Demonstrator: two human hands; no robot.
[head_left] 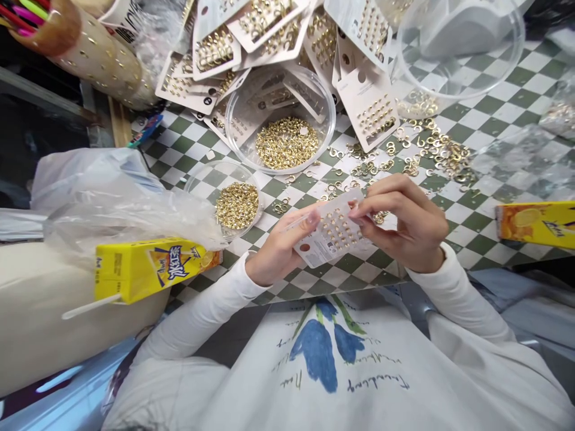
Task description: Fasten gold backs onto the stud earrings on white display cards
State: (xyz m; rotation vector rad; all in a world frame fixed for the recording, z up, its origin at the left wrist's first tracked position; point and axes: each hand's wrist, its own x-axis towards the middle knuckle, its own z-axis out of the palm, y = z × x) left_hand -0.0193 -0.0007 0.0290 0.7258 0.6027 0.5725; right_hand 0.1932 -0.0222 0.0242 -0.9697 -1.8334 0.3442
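Observation:
My left hand (287, 242) grips a white earring card (330, 251) by its left edge, thumb on top. Rows of small gold pieces show on the card's face. At the card's right edge, my right hand (404, 221) is closed in a pinch; whatever sits between its fingertips is too small to make out. Gold hook-shaped pieces (449, 157) lie scattered on the table just beyond my hands. Past the card stands a clear round tub (287, 143) of small gold pieces, with a shallower clear dish (237, 206) of similar pieces to its left.
Filled earring cards (368, 108) are heaped at the back of the checkered table (485, 230). A large clear container (460, 84) stands back right. Yellow drink cartons lie at left (153, 269) and right (536, 224). A clear plastic bag (126, 209) is at left, below a pen holder (94, 54).

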